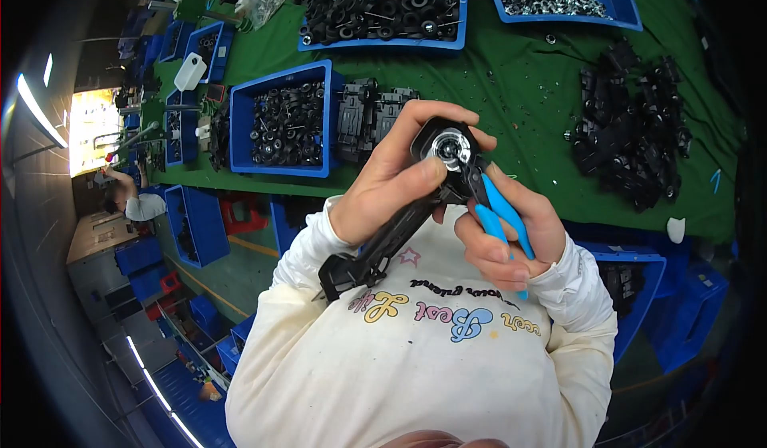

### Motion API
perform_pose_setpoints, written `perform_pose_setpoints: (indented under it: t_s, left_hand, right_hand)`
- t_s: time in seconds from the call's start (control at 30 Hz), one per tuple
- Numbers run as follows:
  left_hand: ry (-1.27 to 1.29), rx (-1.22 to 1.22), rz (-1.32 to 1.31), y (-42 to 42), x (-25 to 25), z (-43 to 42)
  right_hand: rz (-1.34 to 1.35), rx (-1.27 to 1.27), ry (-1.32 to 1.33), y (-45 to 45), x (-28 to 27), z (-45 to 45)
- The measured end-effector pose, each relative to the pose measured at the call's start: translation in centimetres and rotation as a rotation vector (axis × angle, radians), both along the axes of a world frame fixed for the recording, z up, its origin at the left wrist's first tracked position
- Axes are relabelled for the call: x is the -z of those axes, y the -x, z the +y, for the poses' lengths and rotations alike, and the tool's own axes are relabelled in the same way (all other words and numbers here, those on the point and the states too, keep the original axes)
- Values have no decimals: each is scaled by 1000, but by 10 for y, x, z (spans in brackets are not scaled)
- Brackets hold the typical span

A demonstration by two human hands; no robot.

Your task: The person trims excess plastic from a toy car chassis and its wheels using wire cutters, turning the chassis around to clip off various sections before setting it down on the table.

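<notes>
My left hand [399, 176] is closed around a long black plastic toy-car chassis [391, 240], held tilted in front of my chest. At its upper end is a wheel with a shiny chrome hub [450, 149], and my left thumb presses on the hub's edge. My right hand [519, 232] grips blue-handled pliers [505, 207]. Their dark jaws sit against the chassis just below the wheel; what lies between the jaws is hidden. Just beyond my left hand, black chassis pieces [359, 116] lie on the green cloth [511, 97].
A blue bin [329, 120] of small wheels stands at left. Further back are a bin of black tires [383, 45] and a bin of chrome parts [631, 17]. Black chassis are piled [631, 120] at right. Another person [144, 204] is far left.
</notes>
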State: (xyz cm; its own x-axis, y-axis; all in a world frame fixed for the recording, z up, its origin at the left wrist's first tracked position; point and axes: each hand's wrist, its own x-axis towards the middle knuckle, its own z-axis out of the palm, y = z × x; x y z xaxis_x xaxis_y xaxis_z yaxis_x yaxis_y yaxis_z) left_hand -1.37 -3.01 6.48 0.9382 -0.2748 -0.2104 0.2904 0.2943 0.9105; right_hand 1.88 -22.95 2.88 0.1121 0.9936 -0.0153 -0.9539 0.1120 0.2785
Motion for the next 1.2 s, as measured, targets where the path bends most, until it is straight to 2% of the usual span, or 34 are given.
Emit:
perform_pose_setpoints:
  t_s: [0.07, 0.13, 0.17, 0.2, 0.27, 0.33, 0.37, 0.4, 0.47, 0.5, 0.53, 0.57, 0.6, 0.67, 0.7, 0.73, 0.77, 0.8, 0.87, 0.9, 0.97, 1.0, 1.03, 1.07, 1.13, 1.2]
  left_hand:
    - [32, 1, 55, -5, 4, 3]
    - [83, -72, 231, -9, 0, 2]
    - [122, -50, 237, -13, 3, 11]
    - [209, -114, 294, -15, 8, 15]
    - [347, -9, 428, -21, 14, 29]
    - [387, 85, 473, -29, 38, 38]
    - [552, 207, 609, -34, 50, 36]
    - [718, 333, 744, -37, 63, 35]
    - [791, 430, 825, -41, 88, 35]
    - [809, 440, 863, -42, 88, 32]
    - [91, 377, 525, -43, 54, 25]
    - [550, 433, 735, -44, 82, 28]
    - [1018, 474, 929, -45, 110, 31]
    - [1124, 359, 979, -49, 112, 37]
    - [986, 249, 823, -44, 120, 47]
    - [839, 250, 744, -50, 134, 52]
    - [314, 183, 642, -51, 144, 54]
    - [102, 191, 459, -51, 136, 37]
    - [-51, 245, 113, -51, 143, 19]
    - [57, 196, 304, -53, 144, 11]
    - [214, -100, 607, -73, 148, -9]
    - [146, -172, 694, -84, 165, -15]
    - [107, -190, 689, -90, 187, -15]
    - [66, -208, 687, -92, 208, -14]
    - [-180, -208, 642, -96, 237, -15]
    - [-360, -184, 664, -96, 283, -11]
  right_hand:
    - [-199, 2, 161, -7, 2, -1]
    - [-547, -14, 333, -16, 3, -11]
    - [-696, -35, 389, -22, 2, -19]
    - [-657, -28, 332, -23, 2, -23]
    - [-1070, 232, 645, -23, -14, -25]
    - [-1430, 589, 969, -23, 2, -12]
    - [-1661, 763, 1122, -30, 10, -5]
    - [-1753, 813, 1120, -38, 23, 0]
    - [-1415, 679, 976, -39, 32, 12]
    - [-1478, 769, 943, -40, 49, 19]
    - [-1455, 683, 947, -41, 53, 19]
    - [-1429, 596, 950, -43, 57, 19]
    - [-1394, 687, 941, -43, 68, 23]
    - [-1260, 700, 1078, -44, 82, 26]
    - [-1170, 787, 1120, -47, 88, 28]
    - [-987, 843, 1161, -51, 96, 30]
    - [-908, 876, 1200, -56, 107, 31]
    - [-829, 913, 1239, -61, 121, 33]
    - [-896, 932, 1330, -64, 154, 36]
    - [-937, 920, 1366, -65, 168, 39]
    - [-1182, 864, 1474, -69, 203, 43]
    - [-1344, 832, 1528, -73, 218, 42]
    - [-1463, 649, 1625, -77, 221, 38]
    - [-1505, 655, 1650, -81, 228, 35]
    - [-1667, 611, 1780, -92, 248, 20]
    - [-1800, 320, 1860, -97, 269, -1]
